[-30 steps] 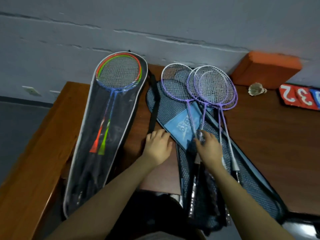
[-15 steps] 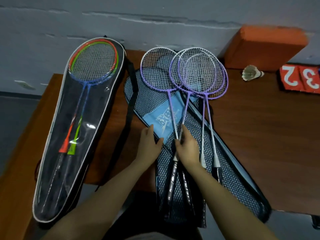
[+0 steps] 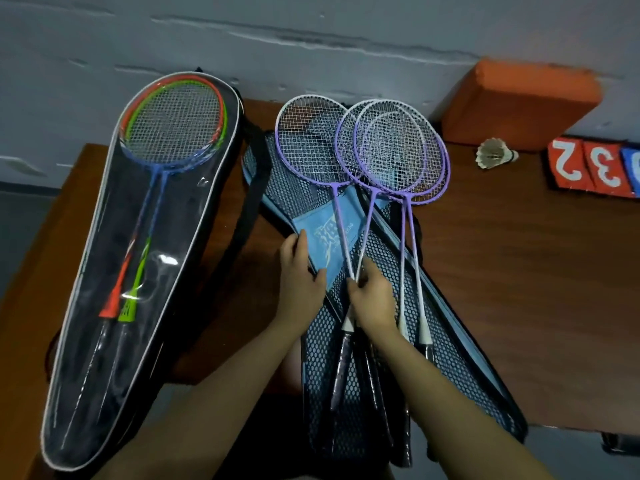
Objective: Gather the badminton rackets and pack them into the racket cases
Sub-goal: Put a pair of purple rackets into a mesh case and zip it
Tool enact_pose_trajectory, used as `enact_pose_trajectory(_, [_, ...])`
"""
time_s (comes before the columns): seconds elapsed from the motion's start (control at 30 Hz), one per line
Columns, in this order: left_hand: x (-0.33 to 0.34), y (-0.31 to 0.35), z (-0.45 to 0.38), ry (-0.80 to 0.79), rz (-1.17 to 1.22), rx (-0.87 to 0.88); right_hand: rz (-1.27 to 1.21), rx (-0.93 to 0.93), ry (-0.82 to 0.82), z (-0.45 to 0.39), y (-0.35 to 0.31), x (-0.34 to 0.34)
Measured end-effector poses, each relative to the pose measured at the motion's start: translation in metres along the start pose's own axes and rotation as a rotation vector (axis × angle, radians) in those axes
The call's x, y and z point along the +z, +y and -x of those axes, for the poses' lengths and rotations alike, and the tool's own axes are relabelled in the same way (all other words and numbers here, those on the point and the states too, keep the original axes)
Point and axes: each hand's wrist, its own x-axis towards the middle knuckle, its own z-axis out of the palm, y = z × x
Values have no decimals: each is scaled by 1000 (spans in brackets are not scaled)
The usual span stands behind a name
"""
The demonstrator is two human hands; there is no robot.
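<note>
Several purple rackets (image 3: 391,157) lie fanned on two overlapping black mesh cases (image 3: 446,344) with a blue patch, on the wooden table (image 3: 526,271). My right hand (image 3: 372,299) pinches the shafts of the two leftmost purple rackets where they cross, just above their white cones. My left hand (image 3: 299,285) rests flat on the edge of the mesh case, beside the blue patch. At the left, a clear-fronted black case (image 3: 114,358) holds red, green and blue rackets (image 3: 173,133).
An orange block (image 3: 519,102) leans against the grey wall at the back right. A white shuttlecock (image 3: 493,155) lies in front of it, next to red number cards (image 3: 588,168). A black strap (image 3: 247,209) runs between the two cases.
The view has shifted so the table sits lower and nearer. My right hand moved left from the middle shafts to the two leftmost ones. My left hand slid onto the mesh case edge.
</note>
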Motion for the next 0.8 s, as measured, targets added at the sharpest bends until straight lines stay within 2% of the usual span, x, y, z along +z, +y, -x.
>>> enact_pose_trajectory(0.13, [-13, 13, -9, 2, 90, 94, -187, 42, 80, 5, 0, -11])
enact_pose_trajectory(0.23, [-21, 21, -10, -29, 136, 214, -394, 136, 68, 4, 1, -16])
enact_pose_trajectory(0.37, [-23, 27, -9, -65, 152, 302, -593, 160, 25, 7, -3, -28])
enact_pose_trajectory(0.53, [-22, 38, -10, -180, 126, 454, -632, 100, 67, 11, -6, -49])
enact_pose_trajectory(0.67, [-23, 43, -15, -153, 139, 390, -656, 60, 114, 19, -8, -56])
enact_pose_trajectory(0.8, [-35, 41, -24, -80, 183, 334, -734, 82, 74, 20, -9, -53])
